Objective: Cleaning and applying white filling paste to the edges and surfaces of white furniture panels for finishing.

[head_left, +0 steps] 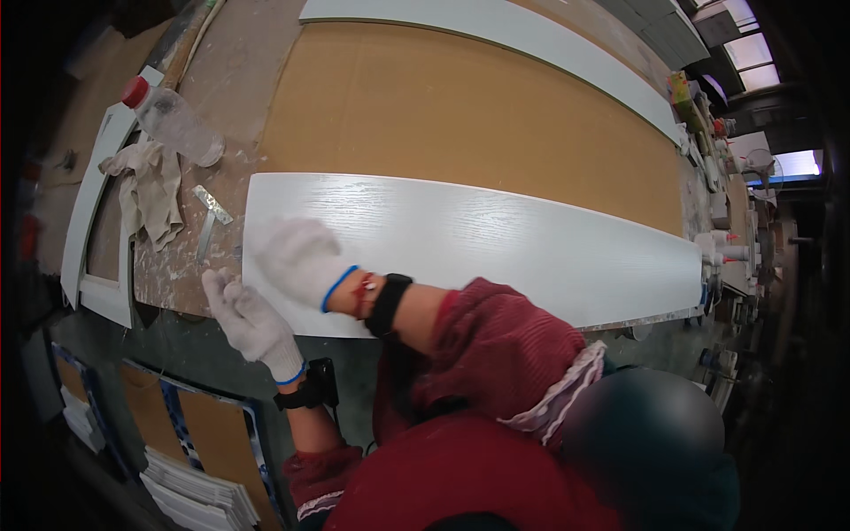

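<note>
A long white panel [513, 243] with a wood-grain surface lies on the workbench in front of me. My right hand [297, 257], in a white knit glove with a blue cuff, is over the panel's left end. Motion smears its fingers, so their grip cannot be made out. Just off the panel's near left corner is my left hand [248, 323], gloved likewise, palm turned up and fingers loosely extended, with nothing visible in it. A metal scraper [211, 212] with a T-shaped outline rests on the bench left of the panel.
A brown board [469, 106] lies beyond the panel, then another white strip [531, 35]. At left are a clear bottle [181, 128] with a red cap, a rag [150, 190] and a white frame [102, 296]. Stacked white pieces [190, 491] stand below. Bottles and tools crowd the right end.
</note>
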A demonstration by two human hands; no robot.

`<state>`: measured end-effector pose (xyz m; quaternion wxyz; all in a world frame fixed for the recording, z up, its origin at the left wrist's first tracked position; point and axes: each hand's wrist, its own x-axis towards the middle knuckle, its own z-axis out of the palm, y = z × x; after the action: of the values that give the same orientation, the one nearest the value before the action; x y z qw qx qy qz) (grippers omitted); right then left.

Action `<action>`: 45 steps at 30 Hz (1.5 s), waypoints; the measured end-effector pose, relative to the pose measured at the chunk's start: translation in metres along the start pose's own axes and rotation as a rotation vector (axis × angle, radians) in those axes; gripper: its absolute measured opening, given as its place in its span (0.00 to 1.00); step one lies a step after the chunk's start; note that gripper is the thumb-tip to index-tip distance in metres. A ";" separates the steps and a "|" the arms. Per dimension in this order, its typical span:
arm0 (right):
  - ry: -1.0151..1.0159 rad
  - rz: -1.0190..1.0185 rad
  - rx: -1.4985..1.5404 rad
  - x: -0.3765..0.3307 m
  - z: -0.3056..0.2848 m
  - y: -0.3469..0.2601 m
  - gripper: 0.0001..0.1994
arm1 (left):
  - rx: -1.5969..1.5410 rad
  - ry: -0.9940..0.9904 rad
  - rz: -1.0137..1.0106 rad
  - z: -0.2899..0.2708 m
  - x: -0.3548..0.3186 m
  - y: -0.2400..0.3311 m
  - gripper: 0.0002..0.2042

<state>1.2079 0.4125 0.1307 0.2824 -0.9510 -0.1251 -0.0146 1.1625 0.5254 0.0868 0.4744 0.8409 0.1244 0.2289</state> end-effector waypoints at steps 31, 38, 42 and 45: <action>0.091 0.117 -0.159 -0.082 0.029 -0.052 0.08 | -0.757 -0.766 -0.332 -0.094 0.023 -0.053 0.26; 0.292 0.651 -0.806 -0.195 -0.077 0.097 0.14 | -0.586 -0.350 -0.495 -0.170 0.082 -0.131 0.30; 0.231 1.344 -0.746 -0.207 -0.097 0.121 0.14 | -0.508 -0.293 -0.415 -0.182 0.096 -0.131 0.28; 0.229 0.722 -0.651 -0.123 -0.029 0.056 0.12 | -0.471 -0.232 -0.359 -0.186 0.097 -0.128 0.28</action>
<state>1.1036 0.3229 0.1127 -0.0303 -0.9647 0.2550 -0.0583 1.1539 0.7706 0.0861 0.6997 0.6932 0.1595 0.0664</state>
